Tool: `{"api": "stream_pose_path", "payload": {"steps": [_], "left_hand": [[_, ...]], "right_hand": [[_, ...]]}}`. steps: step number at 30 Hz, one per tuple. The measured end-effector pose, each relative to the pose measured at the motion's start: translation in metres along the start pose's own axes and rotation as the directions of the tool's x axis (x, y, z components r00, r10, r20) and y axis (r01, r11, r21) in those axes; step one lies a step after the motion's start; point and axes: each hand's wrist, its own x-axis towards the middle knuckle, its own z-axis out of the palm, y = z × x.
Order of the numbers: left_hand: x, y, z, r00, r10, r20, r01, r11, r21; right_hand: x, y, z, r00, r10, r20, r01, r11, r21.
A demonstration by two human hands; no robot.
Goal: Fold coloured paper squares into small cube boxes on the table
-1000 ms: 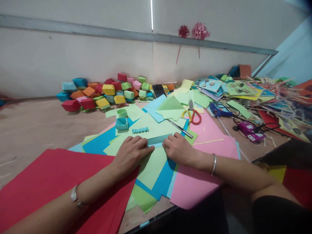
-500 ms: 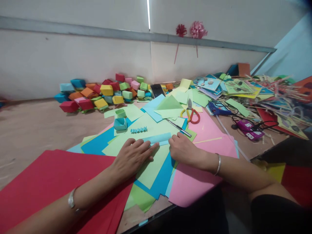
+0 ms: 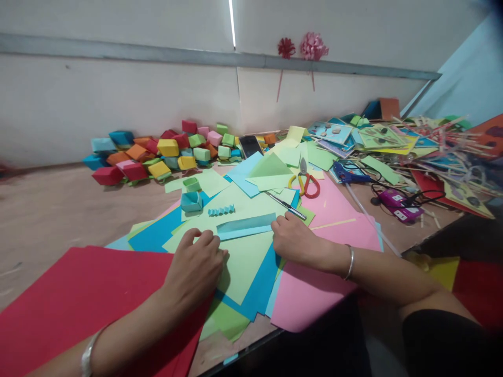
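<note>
A light-blue folded paper strip [image 3: 247, 226] lies across pale green sheets [image 3: 239, 272], with a long crease and a raised back flap. My right hand [image 3: 294, 238] is closed at its right end, fingers pinched on the paper. At the other end, my left hand [image 3: 198, 262] has its fingers curled in against the strip's edge; the fingertips are mostly hidden. Just beyond the strip lie a blue zigzag-folded strip [image 3: 221, 210] and a small blue paper box [image 3: 192, 201]. A pen-like craft knife [image 3: 286, 204] rests behind my right hand, near scissors with yellow and red handles [image 3: 310, 186].
Red sheets [image 3: 98, 293] lie under my left forearm, pink sheets [image 3: 314, 298] under my right. Colourful paper boxes [image 3: 168, 147] are piled along the wall beside a phone [image 3: 250, 145]. To the right are a blue glue gun [image 3: 351, 174], a purple power strip [image 3: 398, 204] and heaped cards.
My left hand has drawn back left along the strip, its flattened fingers now curled. The strip's back flap stands more open. My right hand stays at the right end.
</note>
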Motion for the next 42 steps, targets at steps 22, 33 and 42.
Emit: {"api": "stream_pose_path", "payload": {"steps": [22,33,42], "left_hand": [[0.001,0.012,0.028,0.986,0.056,-0.156,-0.089,0.972,-0.218],[0.002,0.005,0.034,0.990,0.107,-0.092,-0.127,0.960,-0.250],[0.016,-0.002,0.012,0.972,0.213,-0.095,-0.214,0.654,-0.725]], "right_hand": [[0.001,0.012,-0.003,0.999,-0.047,-0.010,0.046,0.999,-0.025],[0.000,0.027,-0.001,0.994,0.096,-0.042,-0.095,0.995,0.028],[0.019,0.044,0.036,0.876,-0.194,-0.442,0.244,0.968,0.059]]}}
